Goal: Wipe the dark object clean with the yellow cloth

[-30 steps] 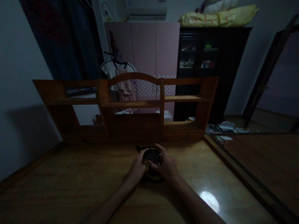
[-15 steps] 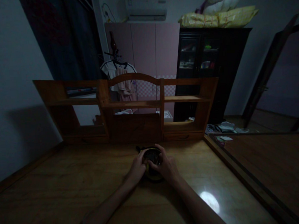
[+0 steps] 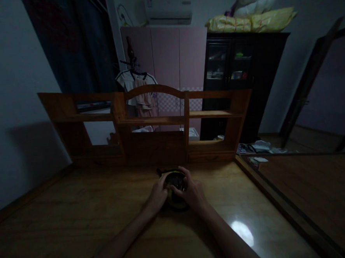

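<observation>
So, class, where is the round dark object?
Head view, centre: round dark object on the desk, cupped between left hand and right hand, before the shelf unit.

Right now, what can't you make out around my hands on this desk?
Head view, round dark object: dim light, the left hand and the right hand hide what it is.
Head view, glass cabinet: contents too small and dark.
Head view, both elbows: cut off by the bottom edge.
</observation>
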Available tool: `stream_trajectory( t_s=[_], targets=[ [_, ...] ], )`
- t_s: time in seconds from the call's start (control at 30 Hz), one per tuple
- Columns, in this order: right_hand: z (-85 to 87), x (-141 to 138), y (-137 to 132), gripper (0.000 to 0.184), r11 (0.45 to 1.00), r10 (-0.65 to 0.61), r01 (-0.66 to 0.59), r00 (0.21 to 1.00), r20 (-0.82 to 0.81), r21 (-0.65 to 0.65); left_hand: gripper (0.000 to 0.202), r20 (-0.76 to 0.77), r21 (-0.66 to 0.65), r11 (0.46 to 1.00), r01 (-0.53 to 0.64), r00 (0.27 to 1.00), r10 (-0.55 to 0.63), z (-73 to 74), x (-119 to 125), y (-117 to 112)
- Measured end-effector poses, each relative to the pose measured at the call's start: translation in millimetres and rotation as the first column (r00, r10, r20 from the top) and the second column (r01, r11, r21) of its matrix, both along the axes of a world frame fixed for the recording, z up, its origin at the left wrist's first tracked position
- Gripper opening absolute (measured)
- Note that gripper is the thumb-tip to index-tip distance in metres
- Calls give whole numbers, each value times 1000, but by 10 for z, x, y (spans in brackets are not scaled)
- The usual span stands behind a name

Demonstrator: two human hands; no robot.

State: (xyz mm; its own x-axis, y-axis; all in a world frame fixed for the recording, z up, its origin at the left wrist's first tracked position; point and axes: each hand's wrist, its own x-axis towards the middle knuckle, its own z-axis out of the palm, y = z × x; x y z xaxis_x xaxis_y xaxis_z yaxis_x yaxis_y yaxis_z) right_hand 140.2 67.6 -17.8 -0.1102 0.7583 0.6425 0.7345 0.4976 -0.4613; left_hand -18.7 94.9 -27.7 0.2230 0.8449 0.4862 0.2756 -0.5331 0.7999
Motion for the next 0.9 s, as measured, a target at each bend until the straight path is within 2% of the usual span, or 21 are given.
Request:
stream_trajectory(
  t_s=[0.57, 0.67, 0.77, 0.9],
  targets=[
    [-1, -1, -2, 69, 1000, 5, -5, 1000, 0, 1, 56, -15, 4, 1000, -10, 1000, 10, -11, 1, -2],
    [-7, -4, -11, 70, 1000, -4, 4, 999, 43, 17, 58, -4, 2, 1000, -7, 1000, 7, -27, -5, 3],
    [1, 9, -28, 69, 996, -15, 3, 992, 127, 94, 60, 24, 1, 1000, 2, 1000, -2, -3, -2, -8],
    [39, 30, -50, 65, 987, 58, -85, 980, 188, 137, 55, 42, 55, 998, -33, 999, 31, 87, -4, -54]
  ],
)
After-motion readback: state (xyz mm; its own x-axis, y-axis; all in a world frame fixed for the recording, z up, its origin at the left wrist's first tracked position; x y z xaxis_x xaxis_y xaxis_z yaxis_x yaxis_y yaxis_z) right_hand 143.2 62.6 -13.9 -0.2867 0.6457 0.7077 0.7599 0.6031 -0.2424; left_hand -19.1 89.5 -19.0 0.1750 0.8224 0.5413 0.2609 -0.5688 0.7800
